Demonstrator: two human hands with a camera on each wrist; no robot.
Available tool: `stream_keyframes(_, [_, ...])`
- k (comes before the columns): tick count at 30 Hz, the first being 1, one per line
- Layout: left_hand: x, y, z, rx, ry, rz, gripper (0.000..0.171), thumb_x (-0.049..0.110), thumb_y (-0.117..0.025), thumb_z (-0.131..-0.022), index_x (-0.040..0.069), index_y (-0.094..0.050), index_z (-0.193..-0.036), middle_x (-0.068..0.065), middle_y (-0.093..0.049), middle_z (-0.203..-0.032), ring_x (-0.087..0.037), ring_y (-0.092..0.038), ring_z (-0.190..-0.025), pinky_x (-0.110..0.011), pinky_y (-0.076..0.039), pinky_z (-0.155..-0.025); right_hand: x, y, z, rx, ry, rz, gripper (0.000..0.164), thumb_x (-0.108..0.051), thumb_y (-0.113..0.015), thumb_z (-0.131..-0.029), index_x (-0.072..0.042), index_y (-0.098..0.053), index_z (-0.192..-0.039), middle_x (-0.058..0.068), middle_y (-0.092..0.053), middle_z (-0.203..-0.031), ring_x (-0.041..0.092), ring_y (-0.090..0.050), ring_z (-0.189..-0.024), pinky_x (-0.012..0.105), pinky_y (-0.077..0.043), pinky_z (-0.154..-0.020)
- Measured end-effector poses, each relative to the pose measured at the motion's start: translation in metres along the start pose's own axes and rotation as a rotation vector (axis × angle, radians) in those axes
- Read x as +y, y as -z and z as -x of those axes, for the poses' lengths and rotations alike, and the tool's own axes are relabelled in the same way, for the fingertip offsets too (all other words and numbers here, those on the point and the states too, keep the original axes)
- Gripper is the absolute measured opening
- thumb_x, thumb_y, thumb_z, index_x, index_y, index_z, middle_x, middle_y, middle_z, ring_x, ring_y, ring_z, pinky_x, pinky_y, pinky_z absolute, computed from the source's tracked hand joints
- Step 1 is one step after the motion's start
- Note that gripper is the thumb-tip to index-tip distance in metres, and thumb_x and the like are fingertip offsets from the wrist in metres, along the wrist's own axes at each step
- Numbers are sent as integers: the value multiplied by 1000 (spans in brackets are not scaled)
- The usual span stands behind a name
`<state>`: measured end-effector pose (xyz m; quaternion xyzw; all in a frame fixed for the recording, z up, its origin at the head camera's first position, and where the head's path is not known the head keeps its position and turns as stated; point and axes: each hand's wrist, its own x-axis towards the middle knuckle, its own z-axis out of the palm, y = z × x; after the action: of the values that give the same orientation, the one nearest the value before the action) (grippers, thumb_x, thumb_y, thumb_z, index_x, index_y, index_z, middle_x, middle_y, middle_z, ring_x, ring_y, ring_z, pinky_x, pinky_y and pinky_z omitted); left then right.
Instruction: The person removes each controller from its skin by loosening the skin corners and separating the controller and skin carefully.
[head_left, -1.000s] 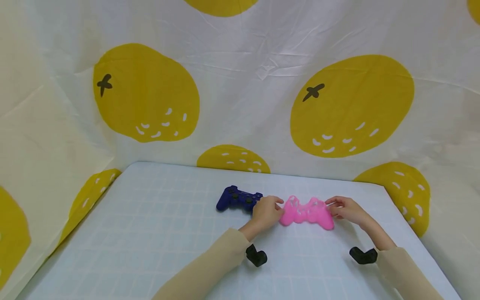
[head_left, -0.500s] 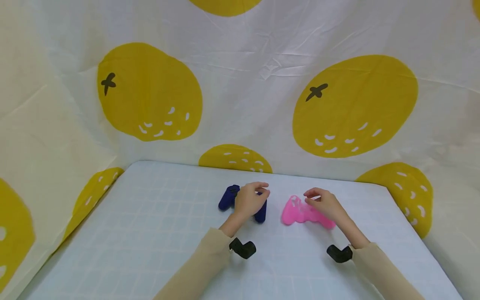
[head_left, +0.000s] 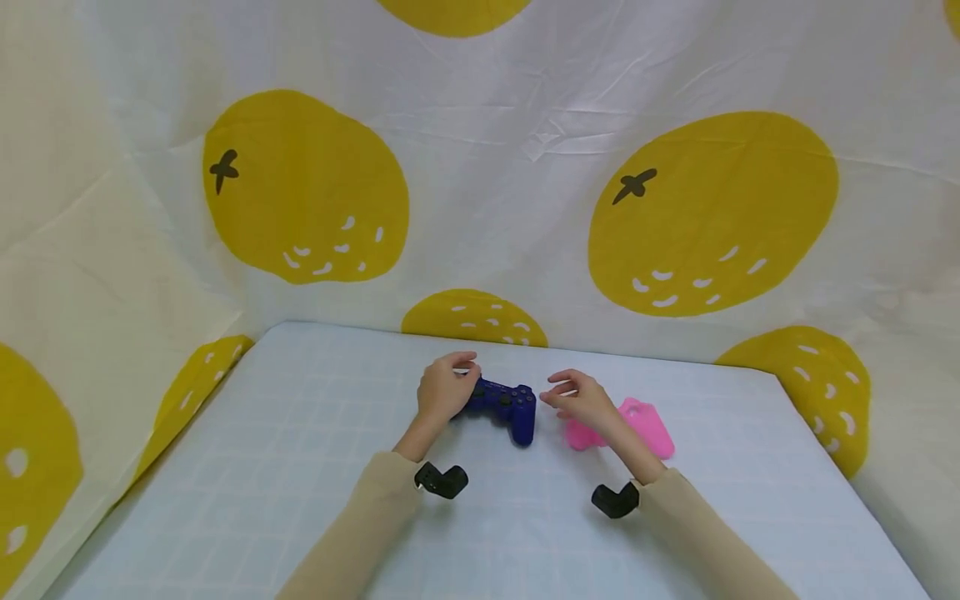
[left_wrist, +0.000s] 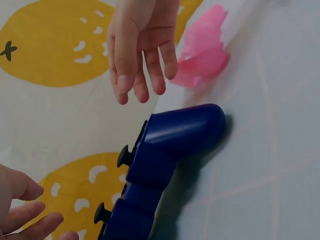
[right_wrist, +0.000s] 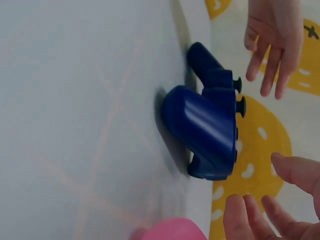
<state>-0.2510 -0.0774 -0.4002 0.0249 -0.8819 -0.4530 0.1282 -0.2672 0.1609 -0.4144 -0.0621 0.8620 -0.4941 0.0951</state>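
Note:
A dark blue game controller [head_left: 504,404] lies face up on the table, its left grip hidden behind my left hand [head_left: 446,387] in the head view. That hand hovers over the controller's left end with relaxed fingers, holding nothing. My right hand [head_left: 585,400] hangs in the air between the controller and a pink controller skin [head_left: 647,429], and it partly covers the skin. In the left wrist view the right hand's fingers [left_wrist: 154,75] point down, apart from the controller's rounded grip [left_wrist: 187,127]. Two thumbsticks [right_wrist: 240,106] show on the controller in the right wrist view.
A pale blue checked cloth [head_left: 300,500] covers the table. Behind it hangs a white curtain [head_left: 495,183] printed with big yellow fruit. Black wrist cameras [head_left: 442,481] sit at both beige sleeves [head_left: 701,533].
Both hands have left the sides of the pink skin and moved left. My left hand has passed across the controller to its left end; the right now overlaps the skin. The controller and skin stay put.

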Motion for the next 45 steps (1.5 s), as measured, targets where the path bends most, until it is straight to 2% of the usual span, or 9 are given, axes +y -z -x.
stream_keyframes(5, [-17, 9, -1, -7, 48, -41, 29, 23, -65, -89, 12, -69, -116, -5, -71, -112, -24, -68, -96, -39, -53, -74, -1, -16, -4, -28, -11, -70, 52, -19, -73, -85, 5, -51, -126, 22, -64, -109, 31, -67, -91, 36, -58, -74])
stream_keyframes(8, [-27, 11, -2, -69, 93, -48, 34, 20, -63, -90, 6, -66, -120, -12, -68, -117, -29, -65, -103, -44, -53, -84, -2, -23, -4, -34, -30, -78, 53, -17, -73, -85, 7, -50, -126, 24, -64, -108, 30, -69, -86, 36, -59, -72])
stream_keyframes(12, [-40, 11, -2, -152, 120, -46, 36, 15, -63, -89, -3, -63, -120, -20, -68, -112, -33, -64, -104, -44, -52, -89, -2, -30, -4, -18, -80, -80, 50, -16, -73, -85, 7, -52, -124, 23, -65, -107, 22, -70, -75, 33, -59, -68])
stream_keyframes(18, [-52, 11, -2, -179, 113, -45, 30, 13, -64, -88, -2, -67, -114, -17, -71, -102, -29, -67, -94, -39, -54, -81, -3, -33, -5, 0, -99, -95, 44, -10, -71, -85, 9, -56, -122, 21, -63, -106, 15, -67, -73, 31, -59, -68])
stream_keyframes(27, [-52, 17, 1, -231, 125, -77, 31, 15, -61, -90, 0, -66, -117, -17, -70, -103, -25, -66, -88, -35, -55, -73, -5, -32, -7, -29, -81, -39, 44, -8, -71, -83, 5, -58, -123, 21, -61, -110, 13, -64, -75, 30, -58, -69])
stream_keyframes(33, [-53, 21, 6, -226, 136, -94, 33, 17, -62, -90, 1, -64, -119, -16, -70, -103, -24, -66, -87, -35, -54, -72, -7, -36, -7, -52, -57, -48, 43, -5, -70, -83, 7, -57, -122, 23, -61, -109, 13, -64, -74, 31, -59, -68])
stream_keyframes(39, [-57, 23, 10, -213, 149, -78, 34, 19, -63, -90, 2, -64, -119, -15, -69, -102, -23, -64, -86, -33, -53, -70, -12, -41, -2, -39, -61, -27, 42, -5, -70, -84, 5, -58, -122, 21, -62, -110, 16, -65, -76, 32, -59, -69])
stream_keyframes(42, [-61, 26, 11, -215, 135, -79, 33, 18, -63, -91, 2, -64, -119, -15, -70, -102, -23, -65, -86, -32, -53, -69, -14, -41, 0, -49, -31, 27, 42, -9, -70, -85, 3, -58, -123, 21, -63, -111, 20, -67, -81, 32, -58, -71])
stream_keyframes(45, [-65, 31, 11, -227, 99, -80, 32, 18, -62, -92, 1, -64, -119, -14, -70, -104, -24, -66, -91, -34, -54, -72, -14, -35, 2, -60, 58, 119, 38, -13, -68, -87, 3, -59, -121, 20, -66, -111, 24, -68, -89, 32, -57, -74])
